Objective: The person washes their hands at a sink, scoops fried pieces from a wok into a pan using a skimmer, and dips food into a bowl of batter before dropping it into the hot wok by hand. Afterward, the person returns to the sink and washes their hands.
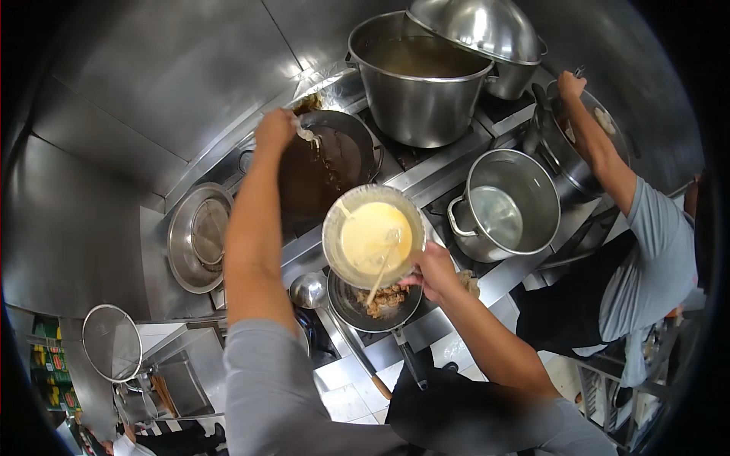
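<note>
My left hand (277, 131) is closed on a pale, battered-looking piece of food (306, 135) at the far rim of a wok of dark oil (310, 178). Small bits float in the oil below it. In my right hand (436, 272) is the rim of a metal bowl (332, 253) of pale yellow batter (369, 237), with a utensil standing in it. The bowl hangs over the near edge of the wok and partly hides a frying pan (395, 320) with browned food pieces.
A large pot (420, 106) with a tilted lid (487, 26) stands at the back. An open pot (549, 199) is to the right. A co-worker in grey (646, 266) reaches into another pan. Strainers, a basin (181, 262) and a ladle (309, 290) lie left and near.
</note>
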Action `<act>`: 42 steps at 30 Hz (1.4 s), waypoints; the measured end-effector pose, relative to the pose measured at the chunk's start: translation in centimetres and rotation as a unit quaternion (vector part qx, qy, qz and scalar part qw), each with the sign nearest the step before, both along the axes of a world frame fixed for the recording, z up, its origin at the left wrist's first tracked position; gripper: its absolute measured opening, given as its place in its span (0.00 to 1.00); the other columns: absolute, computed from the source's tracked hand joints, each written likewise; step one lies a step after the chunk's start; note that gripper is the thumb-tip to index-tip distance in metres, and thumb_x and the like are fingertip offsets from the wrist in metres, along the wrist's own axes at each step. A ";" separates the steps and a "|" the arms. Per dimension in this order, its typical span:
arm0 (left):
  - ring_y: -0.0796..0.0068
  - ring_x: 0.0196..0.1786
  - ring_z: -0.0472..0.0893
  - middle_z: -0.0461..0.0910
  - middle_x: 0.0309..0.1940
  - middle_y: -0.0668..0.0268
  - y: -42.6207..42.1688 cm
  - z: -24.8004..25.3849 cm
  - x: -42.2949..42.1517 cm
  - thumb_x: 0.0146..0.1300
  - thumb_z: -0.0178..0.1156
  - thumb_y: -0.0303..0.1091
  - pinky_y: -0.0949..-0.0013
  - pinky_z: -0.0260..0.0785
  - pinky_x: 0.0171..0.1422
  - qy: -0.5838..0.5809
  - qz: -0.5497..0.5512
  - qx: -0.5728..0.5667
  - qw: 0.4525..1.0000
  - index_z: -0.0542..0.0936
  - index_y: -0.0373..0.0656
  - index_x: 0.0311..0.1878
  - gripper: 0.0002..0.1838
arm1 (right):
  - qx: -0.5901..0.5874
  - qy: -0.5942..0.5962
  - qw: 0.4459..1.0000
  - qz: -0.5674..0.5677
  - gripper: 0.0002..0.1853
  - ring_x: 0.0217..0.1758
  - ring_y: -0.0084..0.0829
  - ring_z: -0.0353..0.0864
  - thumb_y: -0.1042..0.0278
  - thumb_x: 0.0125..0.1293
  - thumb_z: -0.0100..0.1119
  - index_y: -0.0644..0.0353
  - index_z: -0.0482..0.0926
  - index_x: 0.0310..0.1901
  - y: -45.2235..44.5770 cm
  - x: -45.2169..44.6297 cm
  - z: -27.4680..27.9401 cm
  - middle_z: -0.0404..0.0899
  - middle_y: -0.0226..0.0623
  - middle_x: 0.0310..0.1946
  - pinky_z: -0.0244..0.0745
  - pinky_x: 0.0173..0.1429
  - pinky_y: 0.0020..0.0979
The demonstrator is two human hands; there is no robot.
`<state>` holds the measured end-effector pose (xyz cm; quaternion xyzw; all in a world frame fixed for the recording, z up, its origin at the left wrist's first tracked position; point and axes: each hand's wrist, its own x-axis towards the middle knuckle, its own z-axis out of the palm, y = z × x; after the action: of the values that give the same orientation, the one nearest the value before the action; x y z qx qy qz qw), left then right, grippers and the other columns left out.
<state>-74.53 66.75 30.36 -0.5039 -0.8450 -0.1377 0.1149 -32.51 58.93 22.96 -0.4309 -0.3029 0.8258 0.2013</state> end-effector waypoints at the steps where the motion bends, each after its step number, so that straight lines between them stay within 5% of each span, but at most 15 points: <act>1: 0.52 0.42 0.84 0.84 0.38 0.55 -0.1 -1.5 1.4 0.59 0.57 0.37 0.51 0.75 0.50 0.011 0.033 0.001 0.999 0.86 0.53 0.40 0.10 | 0.001 0.001 1.000 -0.001 0.14 0.30 0.28 0.82 0.79 0.55 0.51 0.69 0.74 0.45 -0.3 0.8 -0.4 0.78 0.37 0.34 0.86 0.28 0.29; 7: 0.53 0.42 0.84 0.84 0.34 0.59 -0.7 -10.1 3.3 0.57 0.62 0.39 0.49 0.75 0.47 -0.006 0.084 -0.040 0.996 0.85 0.56 0.37 0.06 | -0.047 -0.033 0.998 -0.019 0.12 0.29 0.29 0.83 0.79 0.57 0.52 0.68 0.75 0.44 -2.5 5.6 -2.6 0.80 0.38 0.33 0.86 0.28 0.30; 13: 0.60 0.47 0.80 0.83 0.39 0.64 -3.3 -12.2 5.9 0.57 0.62 0.36 0.52 0.70 0.49 0.055 0.003 -0.099 0.994 0.87 0.55 0.36 0.06 | -0.044 -0.028 0.999 -0.017 0.11 0.31 0.32 0.85 0.79 0.59 0.53 0.68 0.75 0.44 -3.6 8.9 -4.1 0.82 0.42 0.37 0.87 0.28 0.32; 26: 0.60 0.43 0.81 0.85 0.33 0.65 -7.2 -12.6 10.3 0.53 0.65 0.39 0.54 0.70 0.47 -0.017 -0.045 -0.112 0.993 0.87 0.57 0.34 0.06 | -0.048 -0.014 0.998 -0.034 0.14 0.32 0.34 0.86 0.79 0.61 0.51 0.69 0.72 0.49 -4.6 10.1 -4.4 0.82 0.44 0.39 0.87 0.29 0.32; 42: 0.58 0.61 0.76 0.83 0.51 0.68 -7.4 -10.6 10.5 0.60 0.57 0.46 0.55 0.65 0.64 -0.169 -0.034 -0.270 0.947 0.87 0.59 0.44 0.14 | -0.041 -0.003 0.999 -0.034 0.12 0.32 0.30 0.85 0.77 0.61 0.51 0.68 0.73 0.47 -5.8 9.6 -3.1 0.81 0.41 0.37 0.87 0.30 0.30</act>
<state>-64.03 59.39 19.76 -0.5135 -0.8401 0.0088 -0.1746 -22.87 53.14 19.90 -0.4515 -0.2549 0.8288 0.2105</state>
